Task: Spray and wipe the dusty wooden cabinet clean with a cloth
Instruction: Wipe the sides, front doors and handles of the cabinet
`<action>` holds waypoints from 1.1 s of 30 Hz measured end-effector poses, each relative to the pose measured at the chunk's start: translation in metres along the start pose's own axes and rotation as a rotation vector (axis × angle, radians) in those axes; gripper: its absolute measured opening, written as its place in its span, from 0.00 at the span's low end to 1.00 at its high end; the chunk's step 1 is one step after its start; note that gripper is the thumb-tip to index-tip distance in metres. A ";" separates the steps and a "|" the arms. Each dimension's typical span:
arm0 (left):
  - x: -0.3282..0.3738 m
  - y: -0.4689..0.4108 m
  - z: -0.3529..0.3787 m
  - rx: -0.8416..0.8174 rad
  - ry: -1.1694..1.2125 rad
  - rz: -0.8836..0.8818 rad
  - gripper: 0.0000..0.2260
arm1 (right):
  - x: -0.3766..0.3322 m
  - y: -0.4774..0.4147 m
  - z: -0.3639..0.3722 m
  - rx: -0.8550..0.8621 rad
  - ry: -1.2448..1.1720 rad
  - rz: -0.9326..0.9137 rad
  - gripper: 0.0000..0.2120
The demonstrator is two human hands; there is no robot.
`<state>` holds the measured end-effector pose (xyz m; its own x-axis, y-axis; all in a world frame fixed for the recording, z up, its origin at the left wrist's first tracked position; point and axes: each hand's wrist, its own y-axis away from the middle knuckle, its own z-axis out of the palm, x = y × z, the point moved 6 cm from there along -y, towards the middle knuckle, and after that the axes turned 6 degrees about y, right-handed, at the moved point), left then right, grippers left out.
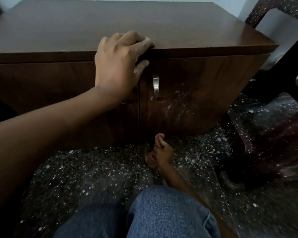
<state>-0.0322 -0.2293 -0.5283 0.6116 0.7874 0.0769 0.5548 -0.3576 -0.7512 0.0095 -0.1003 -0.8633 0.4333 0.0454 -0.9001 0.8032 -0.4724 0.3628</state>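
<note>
The dark wooden cabinet (205,79) fills the upper half of the head view, with pale dust smears (175,103) on its right door below a metal handle (155,86). My left hand (120,62) grips the front edge of the cabinet top above the gap between the doors, dusty fingers on top and thumb underneath. My right hand (162,148) hangs low by the cabinet's bottom edge, just above the floor, with its fingers curled closed. A blurred reddish shape (151,160) lies under its wrist; I cannot tell what it is. No spray bottle is in view.
The floor (93,169) is dark, glossy, speckled stone. A dark chair frame (282,69) spotted with white stands close to the cabinet's right side. My knee in blue jeans (162,212) is at the bottom centre.
</note>
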 end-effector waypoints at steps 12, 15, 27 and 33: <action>-0.004 0.000 0.002 0.012 -0.010 0.049 0.17 | -0.019 0.026 0.020 -0.213 -0.438 0.404 0.19; -0.003 -0.003 -0.001 0.002 -0.010 0.075 0.17 | -0.031 0.029 0.022 -0.199 -0.490 0.402 0.15; -0.002 -0.002 -0.002 0.012 -0.029 0.089 0.16 | -0.131 0.071 -0.004 -0.179 -0.586 0.051 0.15; -0.002 -0.001 -0.002 0.019 -0.050 0.087 0.16 | -0.141 0.078 -0.004 -0.110 -0.470 -0.075 0.17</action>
<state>-0.0326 -0.2315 -0.5262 0.6278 0.7781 -0.0220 0.4898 -0.4168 -0.7658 0.0130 -0.1396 -0.7070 0.1618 -0.3386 -0.9269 0.8743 -0.3865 0.2938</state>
